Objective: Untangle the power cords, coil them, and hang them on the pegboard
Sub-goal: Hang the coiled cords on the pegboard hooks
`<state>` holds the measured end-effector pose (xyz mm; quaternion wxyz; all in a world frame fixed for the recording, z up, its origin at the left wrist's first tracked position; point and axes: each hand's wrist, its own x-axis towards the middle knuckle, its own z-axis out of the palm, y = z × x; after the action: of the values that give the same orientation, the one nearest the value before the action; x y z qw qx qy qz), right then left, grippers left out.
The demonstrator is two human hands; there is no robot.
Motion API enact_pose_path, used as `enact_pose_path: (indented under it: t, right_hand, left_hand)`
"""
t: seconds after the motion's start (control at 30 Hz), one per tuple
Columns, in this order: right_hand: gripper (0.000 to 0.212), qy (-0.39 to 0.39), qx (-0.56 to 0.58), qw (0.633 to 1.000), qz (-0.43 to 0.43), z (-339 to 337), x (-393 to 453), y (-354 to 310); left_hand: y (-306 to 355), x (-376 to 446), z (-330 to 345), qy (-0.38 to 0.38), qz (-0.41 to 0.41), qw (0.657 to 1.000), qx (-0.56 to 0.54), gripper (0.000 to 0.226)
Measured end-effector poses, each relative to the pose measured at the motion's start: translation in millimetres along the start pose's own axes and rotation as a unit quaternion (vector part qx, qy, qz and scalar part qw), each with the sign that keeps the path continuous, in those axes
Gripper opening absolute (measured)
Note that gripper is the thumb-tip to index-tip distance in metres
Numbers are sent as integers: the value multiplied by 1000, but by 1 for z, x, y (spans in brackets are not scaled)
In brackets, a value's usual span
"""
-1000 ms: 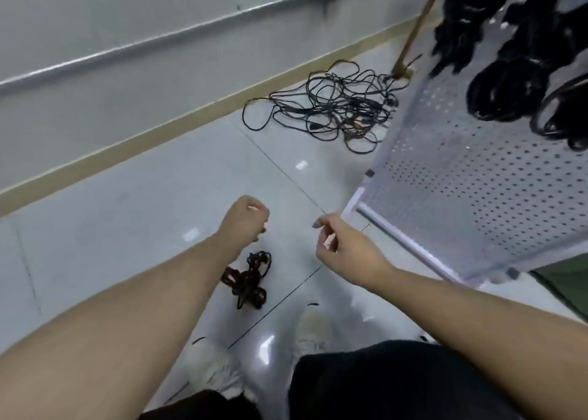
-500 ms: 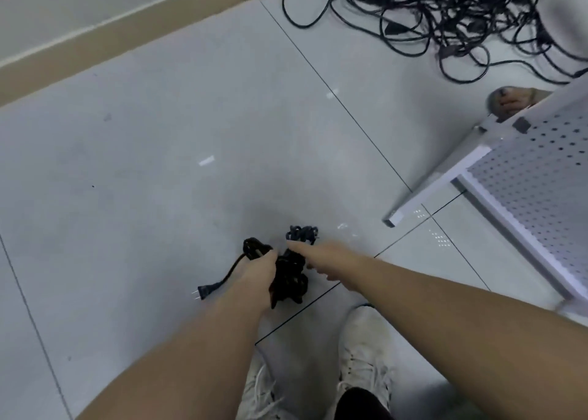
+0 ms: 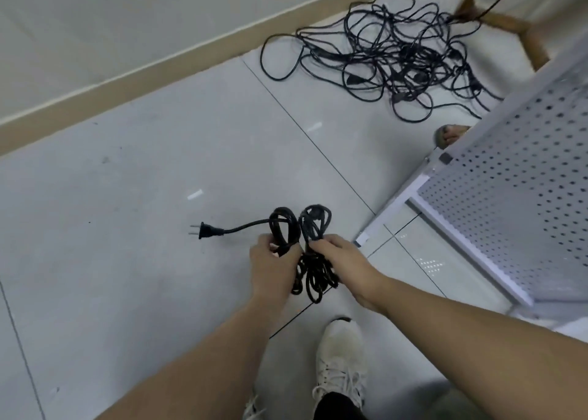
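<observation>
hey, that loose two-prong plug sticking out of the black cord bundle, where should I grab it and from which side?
Take the black two-prong plug by its moulded body, coming from above. Its prongs point left and its cord runs right into the bundled black power cord that the left hand and right hand hold, so the body's sides look free.

A bundled cord (image 3: 310,254) sits between both hands above the floor (image 3: 127,228), its plug (image 3: 206,230) pointing left; the tangled cords (image 3: 397,53) lie behind, the pegboard (image 3: 515,203) to the right
</observation>
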<state>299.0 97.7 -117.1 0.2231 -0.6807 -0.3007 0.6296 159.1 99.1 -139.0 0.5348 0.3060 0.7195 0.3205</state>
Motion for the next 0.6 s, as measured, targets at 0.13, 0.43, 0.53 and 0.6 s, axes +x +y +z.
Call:
enact_pose_path:
  t: [0.13,0.43,0.53,0.6]
  right_hand:
    - [43,51,41,997,-39,-45,-57,-18]
    - [23,150,64,979,-120,-147,-188,-27]
    - [23,187,43,972,-137,-177,-220,-11]
    - [14,208,33,967,-144,-195,-239,1]
  left_hand:
    - [47,-45,13,-88,72,993,19,19]
    - [110,-155,64,-201,178,961,61,22]
    - [115,-186,85,-220,216,948,84,25]
    - [117,-206,98,-236,236,937,107,26]
